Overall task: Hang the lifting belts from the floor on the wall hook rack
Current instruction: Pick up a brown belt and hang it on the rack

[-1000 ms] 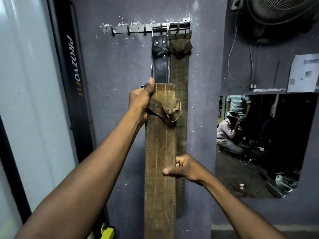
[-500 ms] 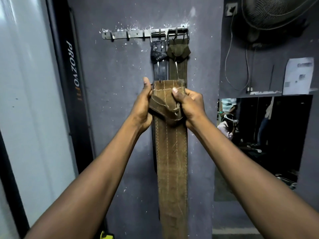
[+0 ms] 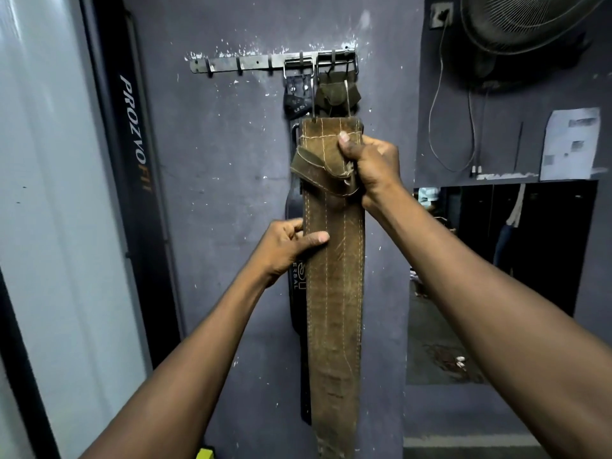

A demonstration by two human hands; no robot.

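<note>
**Brown belt held up below the rack's right end**

A grey-purple painted wall [image 3: 231,193] fills the view, with a black upright panel lettered PROZVOFIT [image 3: 132,134] along its left side, a dark mirror [image 3: 496,260] low on its right and a black wire-caged fan [image 3: 530,24] at its top right corner.

A long, wide brown suede lifting belt with pale stitching [image 3: 334,293] hangs straight down in front of the wall. Its top edge sits just below the right end of the rack, on no hook, and it is carried only by the hands.

Behind it, a black leather belt [image 3: 293,293] and an olive-green belt [image 3: 334,94] hang by their buckles from the right end of the thin metal hook rack [image 3: 238,62]. The hooks toward the rack's left end are bare.

The right hand [image 3: 374,167] grips the brown belt's top right edge, thumb pressed on the front and fingers curled round behind. The left hand [image 3: 284,246] pinches the belt's left edge lower down, thumb laid across the front.

A white paper sheet [image 3: 569,144] is stuck to the wall above the mirror.
</note>
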